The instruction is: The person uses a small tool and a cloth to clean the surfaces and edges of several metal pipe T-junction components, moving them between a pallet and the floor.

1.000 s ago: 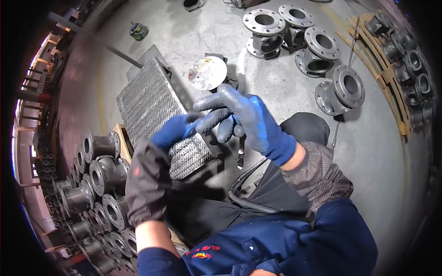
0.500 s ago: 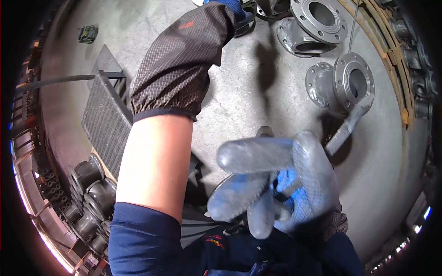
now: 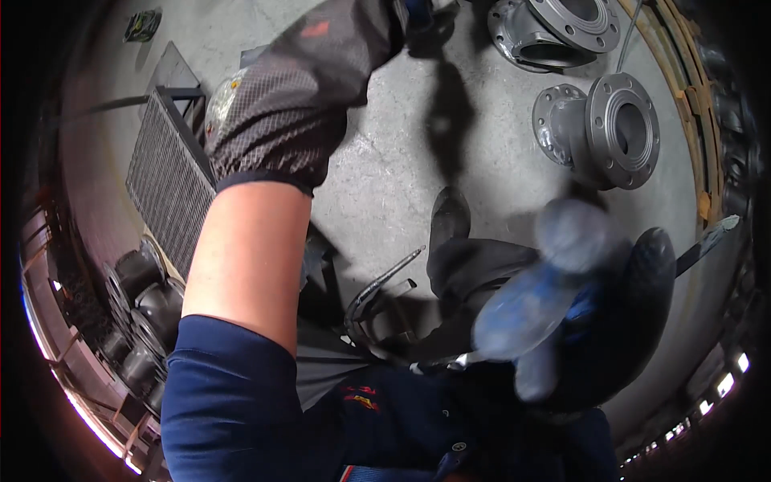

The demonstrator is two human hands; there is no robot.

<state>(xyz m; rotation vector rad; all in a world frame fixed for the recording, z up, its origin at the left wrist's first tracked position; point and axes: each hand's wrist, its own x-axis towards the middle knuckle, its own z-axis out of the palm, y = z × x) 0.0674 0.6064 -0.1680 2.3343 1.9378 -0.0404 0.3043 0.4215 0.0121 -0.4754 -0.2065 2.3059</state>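
Head view, item one: the right hand point(image 3: 542, 301)?

Gloved, blue and grey, blurred; fingers bent, exact opening and any hold cannot be told.

Item two, the left hand point(image 3: 430, 26)?

Upper edge, partly cut off, dark; finger spread and contents cannot be told.

Pieces nearby?

Two flanged fittings, grey, on the floor point(image 3: 385, 169): far fitting point(image 3: 511, 34) right of the left hand; near fitting point(image 3: 601, 128) beyond the right hand.

Outermost?

Slender rod-like tool point(image 3: 379, 282), low centre; ribbed slab point(image 3: 165, 173), left; wooden pallet point(image 3: 697, 128), far right.
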